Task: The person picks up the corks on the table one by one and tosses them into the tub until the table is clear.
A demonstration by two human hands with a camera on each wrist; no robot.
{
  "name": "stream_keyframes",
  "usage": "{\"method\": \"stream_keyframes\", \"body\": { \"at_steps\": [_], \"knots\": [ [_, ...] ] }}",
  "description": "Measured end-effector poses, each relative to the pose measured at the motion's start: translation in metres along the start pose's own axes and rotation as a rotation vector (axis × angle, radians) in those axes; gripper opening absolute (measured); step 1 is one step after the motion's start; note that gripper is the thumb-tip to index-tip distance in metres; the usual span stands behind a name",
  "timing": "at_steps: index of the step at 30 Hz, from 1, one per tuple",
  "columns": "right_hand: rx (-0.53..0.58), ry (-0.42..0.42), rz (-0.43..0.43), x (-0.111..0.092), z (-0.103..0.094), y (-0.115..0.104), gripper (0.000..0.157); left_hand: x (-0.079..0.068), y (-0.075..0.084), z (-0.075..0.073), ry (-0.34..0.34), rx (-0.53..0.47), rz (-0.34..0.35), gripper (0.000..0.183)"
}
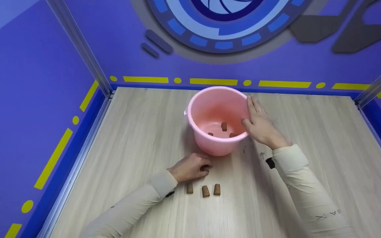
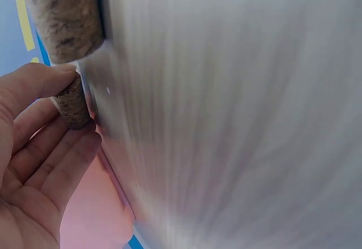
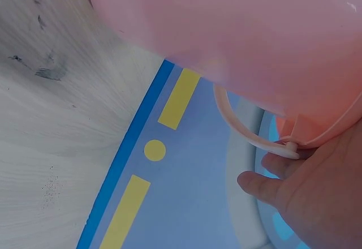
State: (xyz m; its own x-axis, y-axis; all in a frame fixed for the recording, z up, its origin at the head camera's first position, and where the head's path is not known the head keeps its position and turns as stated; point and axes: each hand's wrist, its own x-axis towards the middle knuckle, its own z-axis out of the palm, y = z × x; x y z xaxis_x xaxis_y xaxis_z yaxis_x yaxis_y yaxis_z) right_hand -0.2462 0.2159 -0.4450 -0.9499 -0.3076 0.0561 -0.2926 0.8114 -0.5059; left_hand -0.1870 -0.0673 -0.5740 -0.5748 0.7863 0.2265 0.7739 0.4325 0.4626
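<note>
A pink bucket [image 1: 217, 145] stands on the table, its mouth facing up with three brown corks [image 1: 224, 126] visible inside. My right hand [image 1: 262, 127] holds the bucket's right rim, thumb over the inner side and fingers along the outside. In the right wrist view, its fingers are beside the handle joint [image 3: 289, 146]. My left hand [image 1: 192, 168] is low at the table, just in front of the bucket. The left wrist view shows it pinching a cork [image 2: 73, 106] between thumb and fingers. Three corks [image 1: 205, 191] stand in a loose row nearer me.
The wood-grain table [image 1: 137, 132] is bounded by a blue-purple panel [image 1: 117, 59] behind and another at the left. A metal post [image 1: 84, 53] marks the back left corner. The bucket's pale handle [image 3: 235, 119] hangs down on its far side.
</note>
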Motion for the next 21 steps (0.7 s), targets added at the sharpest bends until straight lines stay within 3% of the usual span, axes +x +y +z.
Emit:
{"method": "stream_keyframes", "body": {
  "at_steps": [5,10,21],
  "knots": [
    [0.003,0.001,0.003,-0.001,0.0,0.002,0.08,0.001,0.002,-0.003,0.028,-0.052,0.008,0.013],
    [0.006,0.009,0.004,0.0,-0.001,0.002,0.08,0.003,0.008,-0.011,0.098,-0.08,0.027,0.019],
    [0.01,0.002,0.019,0.001,0.001,0.001,0.079,-0.005,0.025,-0.033,0.402,-0.131,0.077,0.029]
  ]
}}
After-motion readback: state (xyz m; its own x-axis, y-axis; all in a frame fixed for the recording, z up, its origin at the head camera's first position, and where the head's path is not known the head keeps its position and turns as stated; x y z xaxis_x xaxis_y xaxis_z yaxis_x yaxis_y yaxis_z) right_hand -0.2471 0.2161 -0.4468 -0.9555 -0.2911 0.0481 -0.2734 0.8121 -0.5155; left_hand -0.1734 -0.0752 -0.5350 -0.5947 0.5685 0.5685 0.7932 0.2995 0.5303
